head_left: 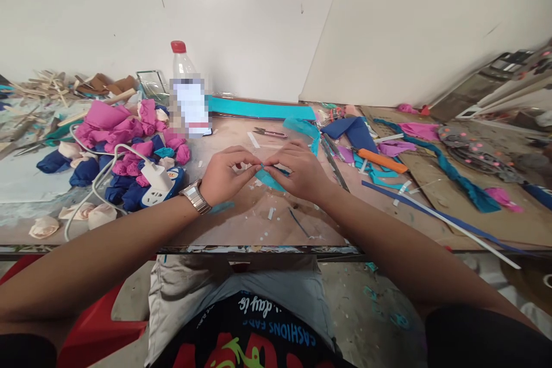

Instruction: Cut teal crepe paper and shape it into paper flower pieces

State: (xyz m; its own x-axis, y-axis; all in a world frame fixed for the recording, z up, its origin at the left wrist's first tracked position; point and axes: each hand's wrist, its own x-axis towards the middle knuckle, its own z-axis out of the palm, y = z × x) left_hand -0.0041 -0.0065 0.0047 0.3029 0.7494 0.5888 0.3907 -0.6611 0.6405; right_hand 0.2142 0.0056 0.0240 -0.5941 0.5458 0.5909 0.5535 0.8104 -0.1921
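Note:
My left hand (226, 175) and my right hand (302, 169) meet over the middle of the worktable (259, 224), fingertips pinching a small teal fabric strip (269, 178) between them. The strip lies partly on the table and partly under my right fingers. A metal watch (195, 196) sits on my left wrist. Small scissors (269, 133) lie just beyond my hands.
Pink, blue and cream fabric roses (125, 144) pile at the left around a white power strip (157, 184). A clear bottle with a red cap (187, 92) stands behind. An orange cutter (382, 160), teal and blue fabric strips (452, 175) and a metal ruler (334, 167) lie right.

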